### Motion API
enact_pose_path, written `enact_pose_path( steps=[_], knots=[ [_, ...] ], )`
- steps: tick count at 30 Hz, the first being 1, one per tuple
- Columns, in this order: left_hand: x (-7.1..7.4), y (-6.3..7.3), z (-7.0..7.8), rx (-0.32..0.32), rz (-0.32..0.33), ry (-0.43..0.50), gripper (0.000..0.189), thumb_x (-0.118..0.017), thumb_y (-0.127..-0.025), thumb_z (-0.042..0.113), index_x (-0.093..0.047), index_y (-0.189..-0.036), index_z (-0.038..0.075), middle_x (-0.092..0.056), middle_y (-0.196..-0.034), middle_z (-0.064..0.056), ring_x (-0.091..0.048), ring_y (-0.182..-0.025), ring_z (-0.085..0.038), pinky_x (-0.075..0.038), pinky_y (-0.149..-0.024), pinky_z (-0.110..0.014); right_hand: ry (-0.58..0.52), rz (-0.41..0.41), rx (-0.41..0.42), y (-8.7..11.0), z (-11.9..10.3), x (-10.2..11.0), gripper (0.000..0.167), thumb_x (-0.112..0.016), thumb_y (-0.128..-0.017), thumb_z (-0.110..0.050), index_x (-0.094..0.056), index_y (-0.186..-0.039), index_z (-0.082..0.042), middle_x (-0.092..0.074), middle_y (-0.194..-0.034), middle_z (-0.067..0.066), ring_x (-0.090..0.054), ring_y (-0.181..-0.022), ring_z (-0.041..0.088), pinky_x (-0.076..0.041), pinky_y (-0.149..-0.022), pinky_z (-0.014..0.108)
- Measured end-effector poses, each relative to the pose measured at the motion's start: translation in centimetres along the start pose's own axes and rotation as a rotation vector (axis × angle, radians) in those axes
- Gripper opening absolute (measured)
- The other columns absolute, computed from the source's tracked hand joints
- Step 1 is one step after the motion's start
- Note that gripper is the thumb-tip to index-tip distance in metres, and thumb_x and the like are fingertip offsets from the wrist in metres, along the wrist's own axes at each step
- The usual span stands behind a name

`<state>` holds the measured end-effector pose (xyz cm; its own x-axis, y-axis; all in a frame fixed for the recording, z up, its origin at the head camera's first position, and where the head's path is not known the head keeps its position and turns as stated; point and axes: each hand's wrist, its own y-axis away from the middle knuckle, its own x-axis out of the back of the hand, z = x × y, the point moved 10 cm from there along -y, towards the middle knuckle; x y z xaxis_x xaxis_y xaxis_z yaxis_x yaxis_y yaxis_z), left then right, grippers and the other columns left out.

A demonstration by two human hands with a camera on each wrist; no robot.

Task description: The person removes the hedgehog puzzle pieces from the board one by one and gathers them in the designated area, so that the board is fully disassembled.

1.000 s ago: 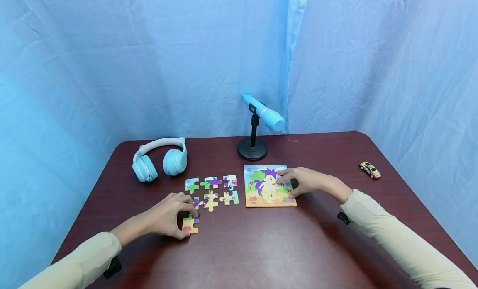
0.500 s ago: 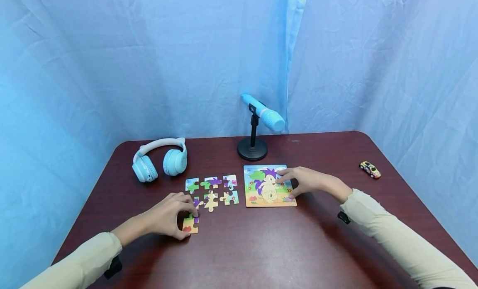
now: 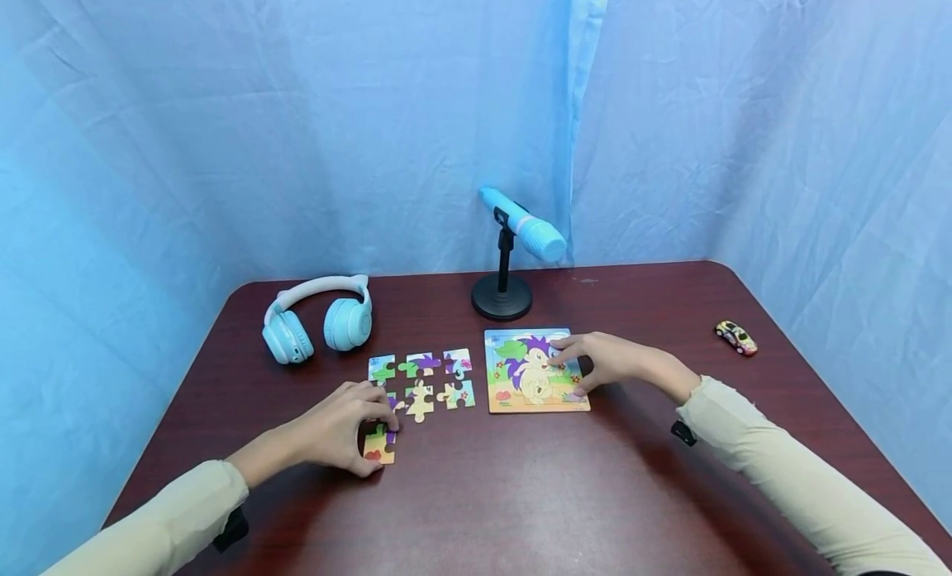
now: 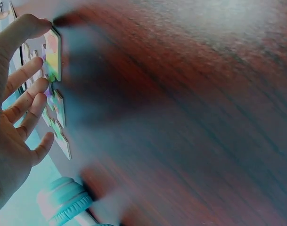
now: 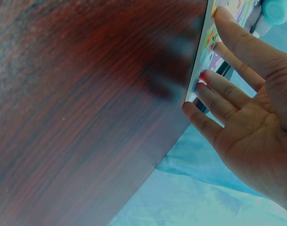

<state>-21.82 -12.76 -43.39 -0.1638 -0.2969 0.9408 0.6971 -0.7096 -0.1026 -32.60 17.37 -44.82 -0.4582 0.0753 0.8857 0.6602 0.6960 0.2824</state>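
In the head view my left hand (image 3: 338,426) reaches over a corner puzzle piece (image 3: 380,454) with a red and yellow print. Its thumb tip touches the near corner of that piece (image 4: 53,54), and the other fingers spread loosely over the far side. A second piece beyond it is partly hidden by the fingers. Several more pieces, among them a cream one (image 3: 420,401), lie in loose rows. On the right, my right hand (image 3: 611,365) rests fingertips on the square puzzle board (image 3: 501,401), printed with a purple-haired hedgehog; thumb and fingers are spread along its right side.
Pale blue headphones (image 3: 347,324) lie at the back left of the dark wooden table (image 3: 476,510). A blue microphone (image 3: 537,233) on a black stand (image 3: 502,297) rises behind the board. A small toy car (image 3: 736,338) sits at the far right, with blue curtains (image 3: 372,130) around.
My left hand has shifted very slightly to the right over the corner piece. The right hand stays in place on the board.
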Motion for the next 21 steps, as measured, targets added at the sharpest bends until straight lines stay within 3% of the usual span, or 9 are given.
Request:
enact_pose_path(
  steps=[9,14,21],
  knots=[
    [0.9,-2.6,1.5,-0.035,0.067,-0.026,0.041,-0.09,-0.067,0.041,-0.076,-0.101,0.022,-0.063,-0.1,0.006,-0.053,-0.097,-0.011,-0.044,-0.089,-0.042,0.001,0.002,0.001,0.0,0.1,-0.1,0.059,-0.084,-0.084,-0.026,-0.065,-0.139,-0.014,-0.047,-0.156,0.019,-0.042,-0.144,0.043,-0.042,-0.111,0.057],
    [0.4,-5.4,2.6,-0.042,0.031,-0.036,0.04,-0.088,-0.071,0.04,-0.076,-0.104,0.022,-0.063,-0.101,0.005,-0.053,-0.095,-0.012,-0.043,-0.086,-0.041,-0.002,0.006,0.014,0.0,0.1,0.1,0.059,-0.084,-0.084,-0.026,-0.065,-0.139,-0.014,-0.048,-0.155,0.02,-0.043,-0.144,0.042,-0.043,-0.11,0.056],
    [-0.7,-9.5,3.6,-0.002,-0.026,0.051,0.043,-0.087,-0.075,0.039,-0.076,-0.112,0.019,-0.067,-0.111,0.001,-0.054,-0.104,-0.016,-0.043,-0.102,-0.049,-0.003,0.01,0.021,0.1,0.0,0.1,0.06,-0.084,-0.084,-0.027,-0.064,-0.139,-0.014,-0.048,-0.155,0.02,-0.043,-0.143,0.043,-0.043,-0.11,0.056]
  ],
)
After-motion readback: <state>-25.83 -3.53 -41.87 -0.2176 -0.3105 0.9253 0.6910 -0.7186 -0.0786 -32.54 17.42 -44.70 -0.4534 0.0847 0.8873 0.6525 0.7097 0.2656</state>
